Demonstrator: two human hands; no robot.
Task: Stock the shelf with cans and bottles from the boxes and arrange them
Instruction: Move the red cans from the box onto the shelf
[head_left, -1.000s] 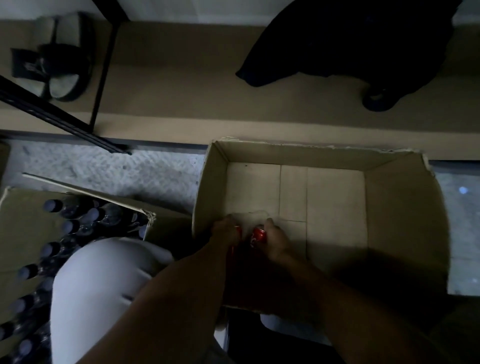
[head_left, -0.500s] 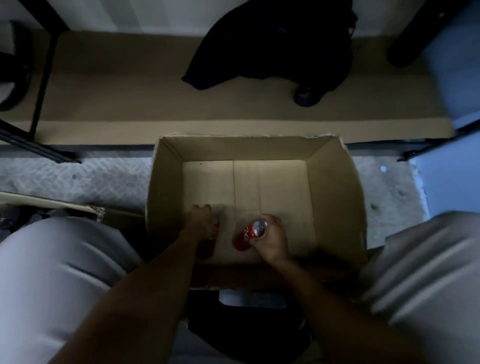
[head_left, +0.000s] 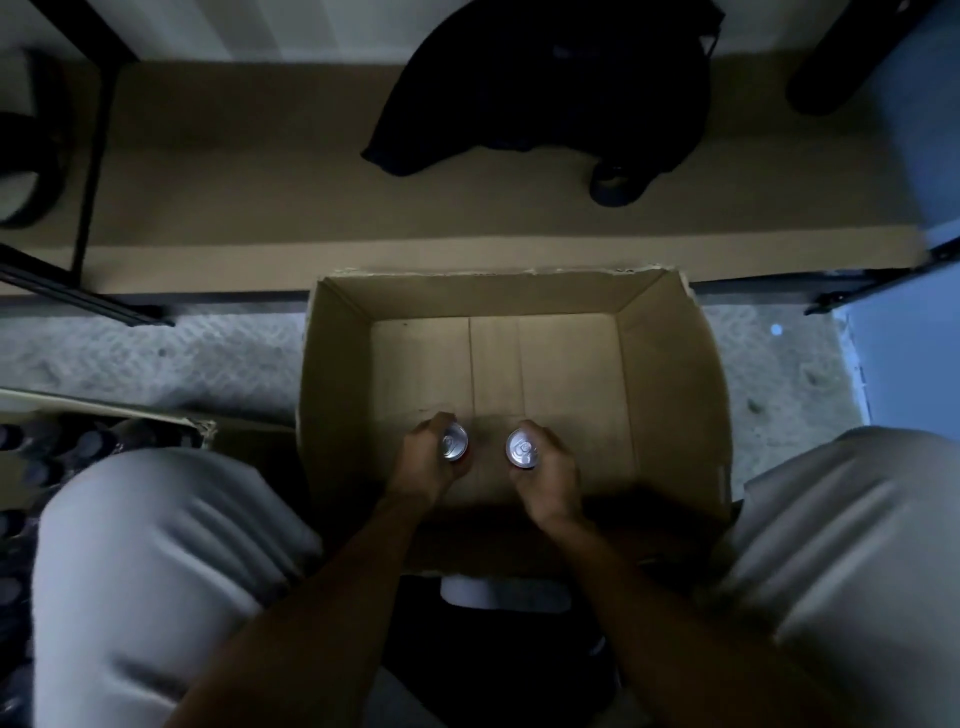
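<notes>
An open cardboard box stands on the floor between my knees, its bottom bare apart from my hands. My left hand grips a can upright, its silver lid facing up. My right hand grips a second can the same way. Both cans are side by side near the box's near wall, a small gap between them. Their red sides are mostly hidden by my fingers. The low brown shelf board runs across just beyond the box.
A second box with several dark bottles sits at the left, partly behind my left knee. A dark garment and a dark round object lie on the shelf board. Black shelf frame bars stand at left.
Both cans have been turned upright, lids now facing up, and my hands have moved apart. The view has shifted left, centring the box; my right knee has come into view.
</notes>
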